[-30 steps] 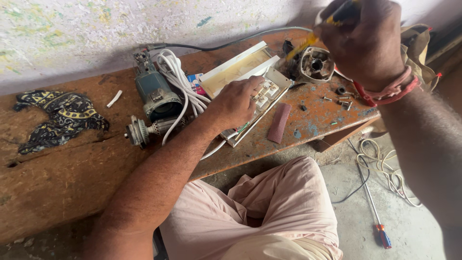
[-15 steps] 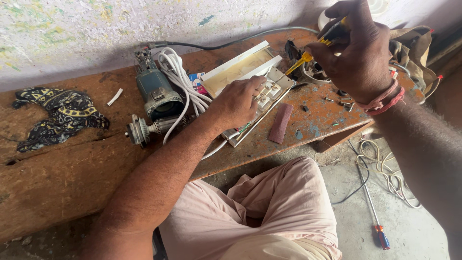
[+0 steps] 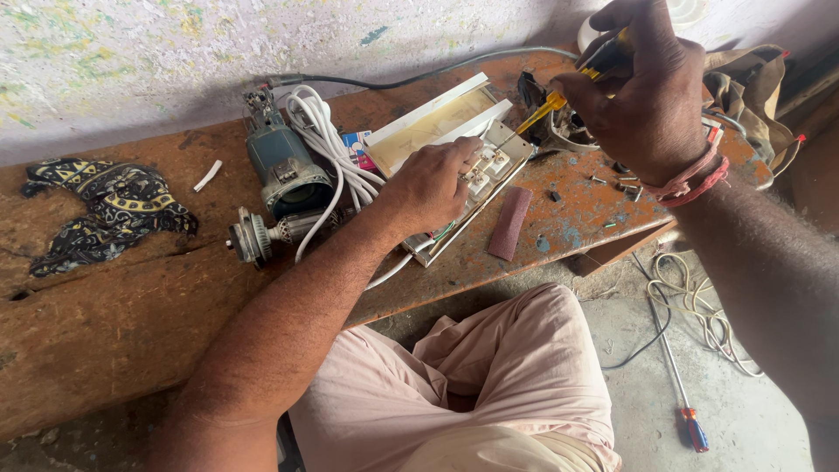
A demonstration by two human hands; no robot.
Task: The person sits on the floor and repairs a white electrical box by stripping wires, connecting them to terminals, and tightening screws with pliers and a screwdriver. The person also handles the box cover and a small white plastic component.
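Two hands are working: our left hand point(image 3: 433, 188) is pressing flat, fingers together, steadying the switchboard point(image 3: 476, 188). Our right hand point(image 3: 647, 92) is clamping the yellow-handled screwdriver point(image 3: 546, 107), angling it to reach a terminal.

- White switch board point(image 3: 476, 188): lies flat on the orange counter point(image 3: 577, 218), open side up.
- Yellow screwdriver point(image 3: 546, 107): tilted down, tip on the board.

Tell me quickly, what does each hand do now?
Left hand: fingers pressed flat on the white switch board, not gripping it.
Right hand: closed around a yellow-handled screwdriver.
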